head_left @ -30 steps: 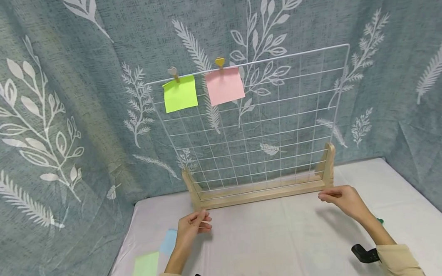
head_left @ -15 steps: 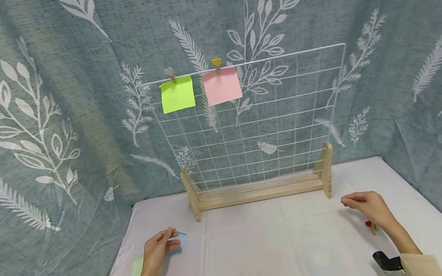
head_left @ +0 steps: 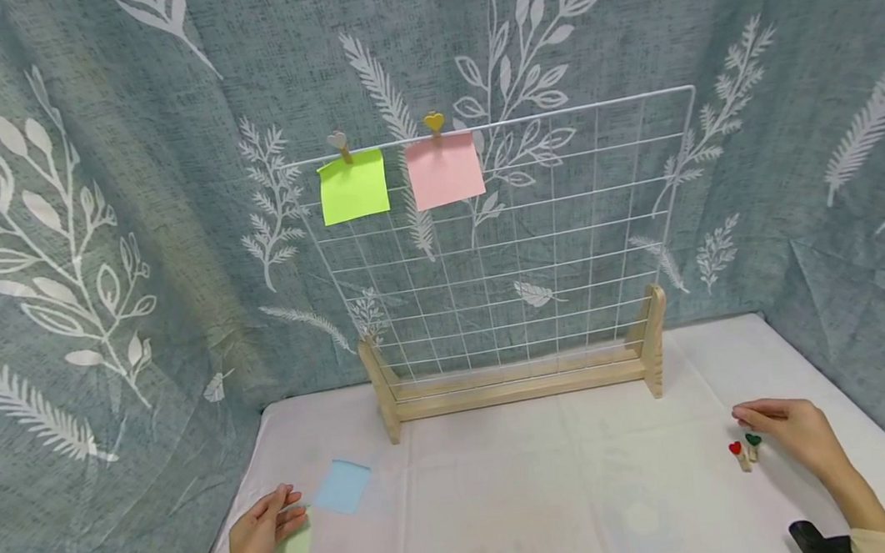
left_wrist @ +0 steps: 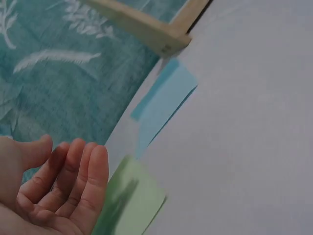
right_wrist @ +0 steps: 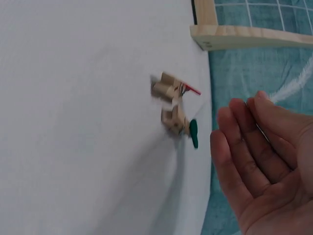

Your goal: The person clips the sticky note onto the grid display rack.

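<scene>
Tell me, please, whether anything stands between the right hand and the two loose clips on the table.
Nothing visible blocks the right hand from the green clip. The red clip sits close beside it, on the far side, so the green one might crowd that reach.

No text or label can be read.
</scene>
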